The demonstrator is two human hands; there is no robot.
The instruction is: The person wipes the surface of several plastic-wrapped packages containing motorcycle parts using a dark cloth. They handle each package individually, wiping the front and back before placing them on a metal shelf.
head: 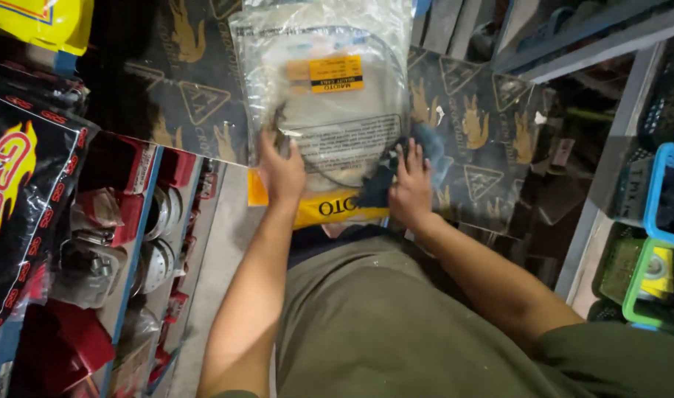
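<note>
A clear plastic bag (329, 96) with a coiled cable inside, a yellow sticker and a yellow bottom strip lies on a dark printed board (484, 125) in front of me. My left hand (280, 169) grips the bag's lower left edge. Pressed flat on the bag's lower right corner, my right hand (411, 184) has a dark blue cloth (425, 144) under its fingers. Both forearms reach forward over my olive-green shirt.
On the left, shelves hold red boxes (123, 177) and shiny metal discs (156, 243), with a black printed sheet (20, 199) beside them. Blue and green plastic baskets (650, 273) and a grey metal rack (602, 191) stand at the right.
</note>
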